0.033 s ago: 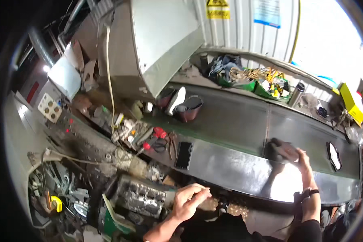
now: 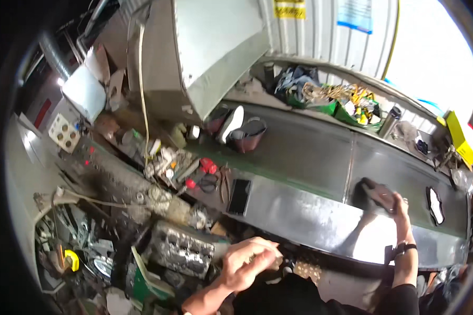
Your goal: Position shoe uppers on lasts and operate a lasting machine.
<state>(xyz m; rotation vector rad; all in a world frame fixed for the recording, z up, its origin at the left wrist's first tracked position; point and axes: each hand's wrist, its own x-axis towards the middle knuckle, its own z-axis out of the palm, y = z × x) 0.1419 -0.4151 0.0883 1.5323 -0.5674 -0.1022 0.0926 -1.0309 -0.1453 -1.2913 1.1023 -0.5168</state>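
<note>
Over the right part of the dark conveyor belt, my right hand (image 2: 400, 206) is closed on the near end of a brown shoe (image 2: 377, 195). The shoe lies sideways, its far end pointing left; its shadow falls on the metal edge. My left hand (image 2: 251, 262) is in front of the bench, close to my body, with fingers curled and thumb tip near the fingertips; whatever may be between them cannot be made out. To the right of the held shoe lies a white shoe sole with a dark rim (image 2: 434, 206). Dark red shoe pieces (image 2: 249, 137) and a white sole (image 2: 231, 125) rest at the belt's left end.
A black phone (image 2: 240, 197) lies on the metal edge (image 2: 284, 210), beside pliers (image 2: 225, 185) and red-handled scissors (image 2: 208, 181). A large metal hood (image 2: 220, 47) covers the belt's left end. Behind are green-rimmed bins (image 2: 357, 116), a flask (image 2: 390, 122) and a yellow box (image 2: 462, 139).
My right hand and the shoe have shifted slightly right, and the shoe has turned a little. My left hand has rolled slightly, with its fingers still curled.
</note>
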